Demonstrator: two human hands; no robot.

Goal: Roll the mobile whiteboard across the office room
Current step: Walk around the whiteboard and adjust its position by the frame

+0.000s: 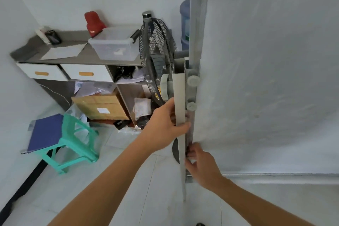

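Whiteboard [266, 79] post gripped by left hand [165, 124]; right hand [200, 165] lower.

- Left hand [165, 126]: bare, with no glove, ring or watch.
- Right hand [201, 167]: likewise bare.
- Both forearms uncovered back from each grip to the frame edge; no sleeve.
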